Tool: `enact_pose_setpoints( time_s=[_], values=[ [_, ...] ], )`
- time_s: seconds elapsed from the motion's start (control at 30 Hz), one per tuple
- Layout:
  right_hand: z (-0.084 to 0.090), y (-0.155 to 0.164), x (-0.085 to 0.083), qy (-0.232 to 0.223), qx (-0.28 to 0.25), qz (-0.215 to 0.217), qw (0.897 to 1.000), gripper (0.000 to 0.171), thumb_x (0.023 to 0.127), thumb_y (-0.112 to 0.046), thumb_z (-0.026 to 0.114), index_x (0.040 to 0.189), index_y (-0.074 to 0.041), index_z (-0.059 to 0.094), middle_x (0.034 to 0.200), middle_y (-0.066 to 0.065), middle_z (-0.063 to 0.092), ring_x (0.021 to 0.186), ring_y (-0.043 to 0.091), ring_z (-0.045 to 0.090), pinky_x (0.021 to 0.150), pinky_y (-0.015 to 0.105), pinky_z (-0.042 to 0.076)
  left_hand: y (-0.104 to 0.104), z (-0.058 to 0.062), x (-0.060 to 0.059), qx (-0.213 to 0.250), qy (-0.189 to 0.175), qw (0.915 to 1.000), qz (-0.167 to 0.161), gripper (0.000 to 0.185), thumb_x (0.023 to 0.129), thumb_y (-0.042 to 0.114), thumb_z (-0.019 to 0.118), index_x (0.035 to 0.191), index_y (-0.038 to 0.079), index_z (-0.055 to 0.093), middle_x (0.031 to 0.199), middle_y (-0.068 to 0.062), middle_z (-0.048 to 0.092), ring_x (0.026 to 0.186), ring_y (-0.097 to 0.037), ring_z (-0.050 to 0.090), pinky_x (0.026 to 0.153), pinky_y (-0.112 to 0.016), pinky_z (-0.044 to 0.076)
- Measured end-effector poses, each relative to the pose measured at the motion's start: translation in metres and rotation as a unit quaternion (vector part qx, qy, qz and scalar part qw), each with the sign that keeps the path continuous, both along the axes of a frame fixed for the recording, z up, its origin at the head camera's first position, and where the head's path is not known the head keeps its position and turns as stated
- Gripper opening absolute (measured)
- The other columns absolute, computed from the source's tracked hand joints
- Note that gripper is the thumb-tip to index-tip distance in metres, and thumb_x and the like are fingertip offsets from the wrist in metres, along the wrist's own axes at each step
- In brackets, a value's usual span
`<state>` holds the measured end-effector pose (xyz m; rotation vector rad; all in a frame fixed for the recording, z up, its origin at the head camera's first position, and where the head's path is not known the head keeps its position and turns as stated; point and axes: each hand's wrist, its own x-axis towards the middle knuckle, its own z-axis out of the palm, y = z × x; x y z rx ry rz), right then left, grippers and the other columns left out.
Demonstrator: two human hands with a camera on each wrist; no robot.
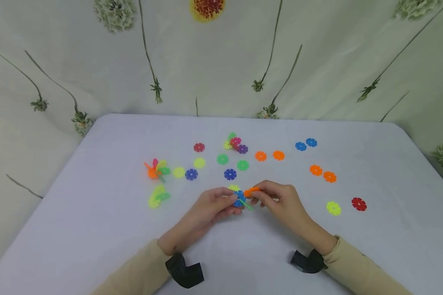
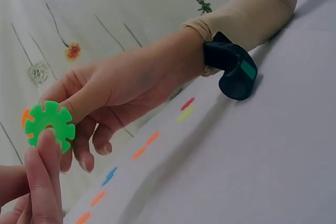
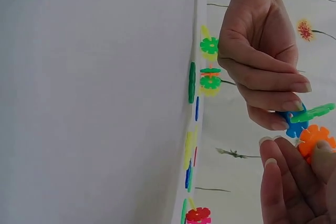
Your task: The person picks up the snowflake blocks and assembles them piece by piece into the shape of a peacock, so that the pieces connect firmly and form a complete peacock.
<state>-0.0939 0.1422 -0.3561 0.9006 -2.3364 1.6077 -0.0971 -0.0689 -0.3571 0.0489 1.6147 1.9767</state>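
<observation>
Over the middle of the white table [image 1: 96, 229] my two hands meet. My left hand [image 1: 233, 201] pinches a small piece made of a blue disc [image 1: 238, 199] with a green disc [image 1: 246, 204] slotted into it. In the right wrist view the blue disc [image 3: 292, 123] and green disc [image 3: 315, 113] sit at the left hand's fingertips [image 3: 283, 103]. My right hand [image 1: 257, 196] pinches an orange disc [image 1: 252, 191] and holds it against that piece. The orange disc [image 3: 315, 139] is apart from the blue one by a sliver. The left wrist view shows the green disc [image 2: 50, 124] face-on.
Loose notched discs lie across the table: red [image 1: 199, 147], orange [image 1: 260, 155], blue [image 1: 300, 146], yellow [image 1: 333, 208], red [image 1: 359, 204]. Joined clusters sit at the left [image 1: 156, 170], [image 1: 158, 196] and centre back [image 1: 236, 143]. A floral cloth hangs behind.
</observation>
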Motion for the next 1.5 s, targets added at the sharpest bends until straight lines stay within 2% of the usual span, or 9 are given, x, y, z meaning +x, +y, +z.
enact_pose_setpoints(
  time_s=[0.3,0.6,0.77,0.83,0.93,1.07,1.17,1.27,1.5],
  values=[
    [-0.002,0.002,0.006,0.025,0.016,0.004,1.000,0.014,0.084,0.005,0.065,0.095,-0.004,0.069,0.079,0.001,0.067,0.064,0.018,0.061,0.058,0.025,0.052,0.002,0.003,0.005,0.019,-0.007,0.9998,0.002,0.025,0.094,0.012,0.057,0.108,-0.009,0.055,0.086,-0.009,0.067,0.078,-0.015,0.066,0.078,-0.025,0.051],
    [-0.011,-0.008,0.016,0.048,-0.025,-0.010,0.998,0.018,0.083,0.012,0.063,0.093,-0.001,0.067,0.076,0.004,0.066,0.060,0.014,0.060,0.052,0.026,0.052,0.006,0.003,0.008,0.030,-0.006,0.9995,0.010,0.017,0.095,0.006,0.054,0.102,-0.009,0.054,0.086,-0.009,0.066,0.076,-0.016,0.066,0.077,-0.024,0.051],
    [0.000,0.007,0.011,-0.038,0.046,0.005,0.998,0.016,0.085,-0.001,0.066,0.100,-0.005,0.068,0.085,0.000,0.067,0.066,0.013,0.062,0.056,0.026,0.053,0.005,0.005,0.006,0.011,0.012,0.9999,-0.002,0.021,0.095,0.009,0.056,0.105,-0.009,0.054,0.087,-0.011,0.067,0.078,-0.018,0.067,0.078,-0.026,0.051],
    [0.008,0.028,0.003,-0.081,0.093,-0.014,0.992,0.018,0.085,-0.004,0.068,0.103,-0.007,0.068,0.092,-0.001,0.067,0.070,0.014,0.062,0.057,0.028,0.053,0.002,0.006,0.004,-0.001,0.018,0.9998,-0.008,0.021,0.094,0.011,0.057,0.106,-0.007,0.054,0.090,-0.012,0.067,0.081,-0.020,0.067,0.079,-0.028,0.051],
    [0.015,0.073,-0.012,-0.095,0.176,-0.112,0.973,0.021,0.086,-0.007,0.068,0.106,-0.006,0.067,0.101,0.004,0.065,0.078,0.020,0.061,0.059,0.032,0.053,-0.002,0.007,0.001,-0.008,0.028,0.9994,-0.018,0.023,0.094,0.011,0.057,0.108,-0.006,0.054,0.093,-0.013,0.067,0.085,-0.022,0.067,0.082,-0.030,0.050],
    [0.008,0.132,-0.028,-0.102,0.283,-0.264,0.916,0.030,0.087,-0.014,0.067,0.112,0.001,0.060,0.104,0.018,0.056,0.084,0.032,0.056,0.063,0.040,0.051,-0.008,0.004,-0.004,0.002,0.037,0.9989,-0.027,0.025,0.093,0.008,0.058,0.112,-0.008,0.050,0.095,-0.013,0.066,0.088,-0.022,0.066,0.087,-0.033,0.047],
    [0.000,0.155,-0.035,-0.149,0.326,-0.290,0.887,0.040,0.086,-0.017,0.068,0.115,0.006,0.054,0.103,0.026,0.048,0.088,0.040,0.052,0.069,0.049,0.051,-0.009,0.002,-0.007,-0.008,0.045,0.9987,-0.023,0.026,0.092,0.005,0.059,0.112,-0.008,0.050,0.094,-0.013,0.066,0.088,-0.022,0.066,0.087,-0.033,0.047],
    [-0.005,0.163,-0.039,-0.168,0.339,-0.281,0.882,0.041,0.085,-0.017,0.069,0.110,0.009,0.052,0.101,0.028,0.046,0.090,0.043,0.051,0.072,0.053,0.049,-0.008,-0.002,-0.009,-0.028,0.050,0.9982,-0.015,0.026,0.090,0.005,0.062,0.110,-0.008,0.052,0.094,-0.012,0.066,0.087,-0.022,0.066,0.086,-0.033,0.048],
    [-0.002,0.158,-0.037,-0.164,0.314,-0.258,0.899,0.028,0.085,-0.009,0.068,0.102,0.004,0.049,0.097,0.024,0.056,0.083,0.037,0.055,0.066,0.043,0.050,-0.007,-0.009,-0.002,-0.065,0.064,0.9956,-0.023,0.028,0.088,0.011,0.067,0.108,-0.007,0.058,0.095,-0.011,0.067,0.087,-0.022,0.066,0.084,-0.033,0.050]
  ],
)
